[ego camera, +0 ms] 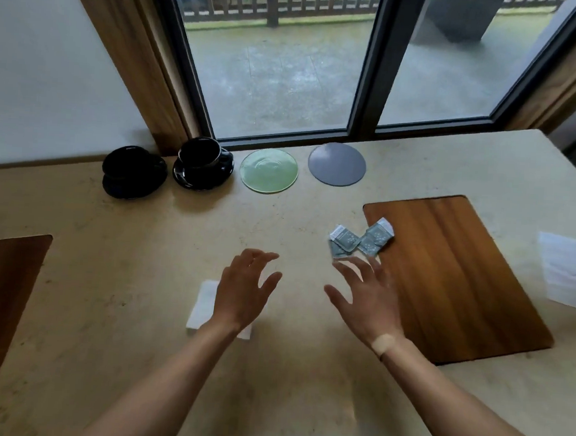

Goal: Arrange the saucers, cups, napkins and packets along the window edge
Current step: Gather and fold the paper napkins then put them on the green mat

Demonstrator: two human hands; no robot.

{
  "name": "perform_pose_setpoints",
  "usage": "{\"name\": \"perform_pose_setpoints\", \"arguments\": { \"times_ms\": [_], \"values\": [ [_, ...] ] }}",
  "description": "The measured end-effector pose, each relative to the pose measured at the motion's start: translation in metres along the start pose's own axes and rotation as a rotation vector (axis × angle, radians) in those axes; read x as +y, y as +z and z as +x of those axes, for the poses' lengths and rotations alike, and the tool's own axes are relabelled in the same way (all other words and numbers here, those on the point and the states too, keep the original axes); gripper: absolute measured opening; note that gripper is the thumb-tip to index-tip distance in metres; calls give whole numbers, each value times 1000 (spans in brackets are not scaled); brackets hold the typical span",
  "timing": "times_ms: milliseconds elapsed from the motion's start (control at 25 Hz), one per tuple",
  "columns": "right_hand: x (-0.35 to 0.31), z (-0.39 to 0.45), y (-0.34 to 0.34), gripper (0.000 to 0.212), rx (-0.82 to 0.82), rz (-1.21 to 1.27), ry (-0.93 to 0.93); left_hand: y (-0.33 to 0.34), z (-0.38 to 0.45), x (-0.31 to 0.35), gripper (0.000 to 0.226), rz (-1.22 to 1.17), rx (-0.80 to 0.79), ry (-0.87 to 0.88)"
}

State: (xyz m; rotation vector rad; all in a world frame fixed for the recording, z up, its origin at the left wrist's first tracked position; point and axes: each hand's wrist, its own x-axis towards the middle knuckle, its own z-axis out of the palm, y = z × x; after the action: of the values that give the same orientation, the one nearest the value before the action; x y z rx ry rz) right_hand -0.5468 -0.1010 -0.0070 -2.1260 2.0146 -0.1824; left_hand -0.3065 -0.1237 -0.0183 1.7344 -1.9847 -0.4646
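Along the window edge stand a black cup on a black saucer [132,171], a second black cup on its saucer [202,165], a pale green saucer [268,170] and a flat grey saucer [336,164]. Several grey-green packets [359,239] lie in a loose pile at the left edge of a wooden mat. A white napkin [204,303] lies under my left hand [241,292], which hovers above it with fingers spread and holds nothing. My right hand [366,296] is spread too, fingertips just short of the packets. Another white napkin [568,268] lies at the far right.
The beige stone counter [142,259] carries a wooden mat [452,271] on the right and another wooden mat [2,284] at the left edge. Behind the saucers a dark window frame [365,87] and a wooden jamb [147,74] close off the counter.
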Motion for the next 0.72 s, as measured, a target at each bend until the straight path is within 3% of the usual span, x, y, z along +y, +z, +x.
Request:
{"name": "perform_pose_setpoints", "arguments": {
  "times_ms": [200, 400, 720],
  "values": [
    [141, -18, -47, 55, 54, -34, 170, 72, 41, 126, 31, -23, -22, 175],
    [299, -38, -84, 59, 106, 5, 323, 158, 73, 267, 29, -108, -106, 236],
    [456, -41, -99, 59, 136, 82, 421, 259, 114, 386, 27, -169, -188, 242]
  ]
}}
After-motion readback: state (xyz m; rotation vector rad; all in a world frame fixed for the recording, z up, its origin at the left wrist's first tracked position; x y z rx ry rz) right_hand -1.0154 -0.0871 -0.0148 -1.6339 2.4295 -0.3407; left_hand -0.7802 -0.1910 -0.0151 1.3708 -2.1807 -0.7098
